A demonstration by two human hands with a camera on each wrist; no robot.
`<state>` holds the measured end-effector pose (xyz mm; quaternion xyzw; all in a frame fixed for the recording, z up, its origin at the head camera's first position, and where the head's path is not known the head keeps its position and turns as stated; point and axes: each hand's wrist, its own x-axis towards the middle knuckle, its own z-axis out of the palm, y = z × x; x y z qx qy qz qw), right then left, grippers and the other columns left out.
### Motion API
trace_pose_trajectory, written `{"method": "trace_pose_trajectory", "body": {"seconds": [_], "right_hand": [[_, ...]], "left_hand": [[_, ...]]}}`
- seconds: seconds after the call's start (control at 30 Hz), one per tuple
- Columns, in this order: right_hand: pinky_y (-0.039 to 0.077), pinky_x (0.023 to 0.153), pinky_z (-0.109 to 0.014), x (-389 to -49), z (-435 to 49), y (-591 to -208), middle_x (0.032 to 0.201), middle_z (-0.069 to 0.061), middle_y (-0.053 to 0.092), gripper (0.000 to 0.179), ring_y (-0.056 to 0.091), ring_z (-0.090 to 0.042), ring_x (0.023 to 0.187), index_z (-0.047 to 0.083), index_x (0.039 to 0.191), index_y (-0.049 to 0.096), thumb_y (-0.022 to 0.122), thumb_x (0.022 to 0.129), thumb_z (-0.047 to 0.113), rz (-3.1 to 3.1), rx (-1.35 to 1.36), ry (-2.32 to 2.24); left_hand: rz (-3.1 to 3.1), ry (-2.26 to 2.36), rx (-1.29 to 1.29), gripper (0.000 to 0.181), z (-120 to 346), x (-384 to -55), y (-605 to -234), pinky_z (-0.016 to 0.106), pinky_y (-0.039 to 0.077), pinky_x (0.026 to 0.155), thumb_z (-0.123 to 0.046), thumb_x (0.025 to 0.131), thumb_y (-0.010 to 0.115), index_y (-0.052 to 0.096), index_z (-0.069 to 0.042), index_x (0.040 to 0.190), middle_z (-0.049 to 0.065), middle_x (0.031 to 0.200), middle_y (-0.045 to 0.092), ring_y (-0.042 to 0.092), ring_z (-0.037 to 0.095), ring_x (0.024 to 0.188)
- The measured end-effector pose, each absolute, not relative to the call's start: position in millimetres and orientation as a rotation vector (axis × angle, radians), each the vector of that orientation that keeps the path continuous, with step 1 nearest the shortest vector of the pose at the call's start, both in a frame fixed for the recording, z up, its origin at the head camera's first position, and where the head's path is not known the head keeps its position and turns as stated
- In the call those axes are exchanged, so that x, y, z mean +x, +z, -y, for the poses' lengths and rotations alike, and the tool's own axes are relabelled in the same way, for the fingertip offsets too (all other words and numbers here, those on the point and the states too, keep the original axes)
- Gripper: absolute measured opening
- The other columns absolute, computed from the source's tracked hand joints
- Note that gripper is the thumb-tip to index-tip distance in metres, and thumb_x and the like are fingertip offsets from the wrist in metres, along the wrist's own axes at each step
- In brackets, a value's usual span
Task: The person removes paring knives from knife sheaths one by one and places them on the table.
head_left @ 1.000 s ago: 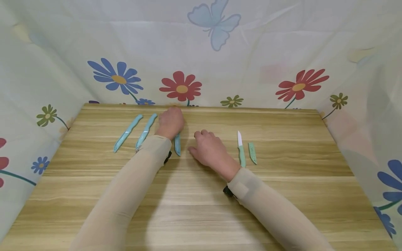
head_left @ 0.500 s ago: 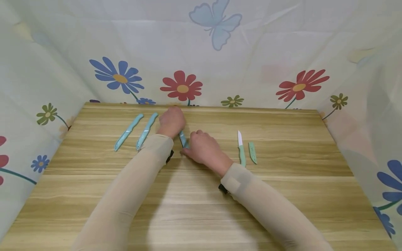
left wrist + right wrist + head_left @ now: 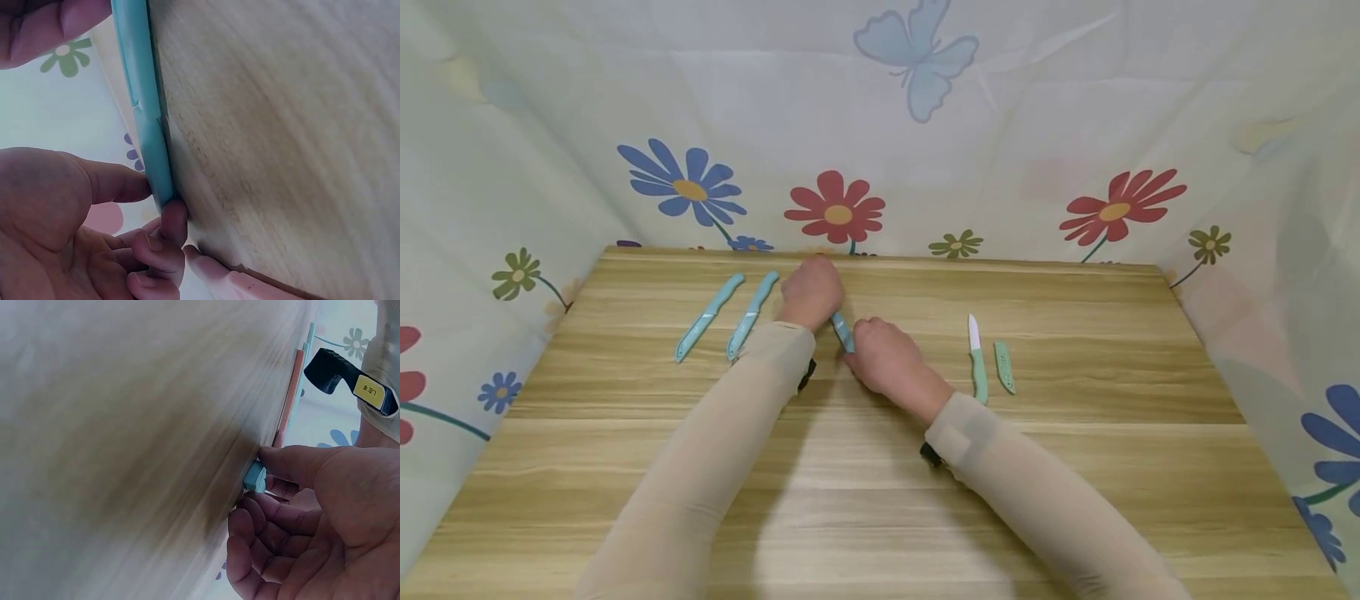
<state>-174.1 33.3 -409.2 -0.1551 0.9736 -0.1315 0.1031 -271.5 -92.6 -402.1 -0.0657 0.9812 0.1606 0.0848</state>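
Note:
A turquoise knife [image 3: 842, 332] with its sheath on lies between my two hands near the table's back edge. My left hand [image 3: 812, 292] pinches its handle end between thumb and fingers, as the left wrist view shows. At the near end my right hand [image 3: 891, 362] holds the sheath [image 3: 255, 477] between thumb and forefinger. In the head view both hands cover the knife's ends. Along the left wrist view's bottom edge, a pink knife-like piece [image 3: 250, 286] lies by the left hand's fingers.
To the left lie two sheathed light-blue knives [image 3: 709, 318] [image 3: 752, 317], side by side. At right a green-handled knife [image 3: 977, 367] lies bare, its white blade pointing away, beside a green sheath [image 3: 1004, 367]. A flowered curtain [image 3: 1000, 150] surrounds the wooden table [image 3: 1112, 333].
My right hand has moved left and taken hold of the knife's sheathed end. That end has swung to the right. The left hand stays nearly in place.

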Motion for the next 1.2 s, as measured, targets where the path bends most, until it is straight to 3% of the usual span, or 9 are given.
{"method": "trace_pose_trajectory", "body": {"seconds": [0.23,0.5,0.63,0.83,0.87,0.93,1.03,1.1,1.2], "right_hand": [[0.052,0.055,-0.034,-173,-34,-408,0.083,-0.007,0.061,0.023,0.059,-0.018,0.066,0.007,0.088,0.061,0.068,0.103,0.023,-2.853,-0.408,-0.435],[0.051,0.055,-0.032,-173,-42,-396,0.081,-0.007,0.061,0.022,0.059,-0.019,0.066,0.006,0.091,0.059,0.069,0.102,0.022,-2.878,-0.409,-0.492],[0.052,0.055,-0.031,-174,-49,-390,0.081,-0.007,0.061,0.021,0.058,-0.019,0.066,0.005,0.092,0.058,0.069,0.102,0.021,-2.899,-0.415,-0.527],[0.052,0.056,-0.031,-173,-58,-380,0.083,-0.008,0.062,0.02,0.059,-0.02,0.067,0.004,0.094,0.06,0.07,0.102,0.02,-2.935,-0.414,-0.595],[0.052,0.056,-0.032,-172,-60,-379,0.083,-0.007,0.062,0.02,0.059,-0.02,0.067,0.004,0.094,0.061,0.07,0.102,0.02,-2.942,-0.413,-0.603],[0.052,0.056,-0.032,-171,-63,-379,0.083,-0.007,0.062,0.02,0.059,-0.02,0.068,0.005,0.096,0.061,0.07,0.102,0.021,-2.95,-0.413,-0.613],[0.052,0.056,-0.031,-170,-67,-379,0.085,-0.006,0.062,0.018,0.059,-0.02,0.068,0.004,0.098,0.063,0.07,0.102,0.02,-2.958,-0.418,-0.632],[0.051,0.056,-0.03,-169,-70,-379,0.088,-0.006,0.062,0.017,0.059,-0.02,0.068,0.004,0.101,0.064,0.07,0.102,0.02,-2.96,-0.42,-0.65],[0.052,0.058,-0.031,-167,-75,-378,0.092,-0.005,0.062,0.017,0.06,-0.02,0.071,0.004,0.105,0.066,0.07,0.103,0.02,-2.967,-0.421,-0.677]], "left_hand": [[-2.921,0.483,-0.205,0.024,93,-271,-400,0.048,0.06,0.08,-0.013,0.105,0.049,0.067,0.002,0.112,0.016,0.108,0.07,0.069,0.03,0.093],[-2.915,0.692,-0.204,0.005,100,-270,-386,0.038,0.053,0.063,-0.004,0.093,0.063,0.064,-0.002,0.089,0.013,0.089,0.065,0.059,0.028,0.074],[-2.938,0.837,-0.171,0.017,105,-270,-378,0.034,0.048,0.058,-0.007,0.096,0.059,0.059,-0.005,0.078,0.007,0.072,0.056,0.053,0.023,0.064],[-2.897,1.101,-0.15,0.042,110,-269,-369,0.028,0.03,0.045,-0.015,0.103,0.056,0.042,-0.012,0.064,-0.004,0.052,0.03,0.027,0.013,0.045],[-2.89,1.142,-0.147,0.039,111,-268,-368,0.028,0.03,0.047,-0.016,0.103,0.057,0.044,-0.011,0.066,-0.003,0.055,0.032,0.028,0.013,0.048],[-2.857,1.267,-0.154,0.028,113,-264,-368,0.028,0.036,0.051,-0.018,0.104,0.058,0.052,-0.007,0.078,0.002,0.062,0.047,0.043,0.016,0.05],[-2.74,1.49,-0.185,0.021,114,-258,-369,0.03,0.051,0.064,-0.019,0.106,0.06,0.059,0.001,0.106,0.014,0.093,0.065,0.068,0.027,0.071],[-2.634,1.646,-0.218,0.029,114,-255,-369,0.031,0.059,0.075,-0.019,0.107,0.062,0.057,0.005,0.123,0.022,0.112,0.067,0.075,0.03,0.085],[-2.477,1.832,-0.253,0.034,114,-252,-369,0.034,0.063,0.081,-0.018,0.107,0.063,0.057,0.007,0.13,0.023,0.121,0.064,0.075,0.026,0.084]]}}
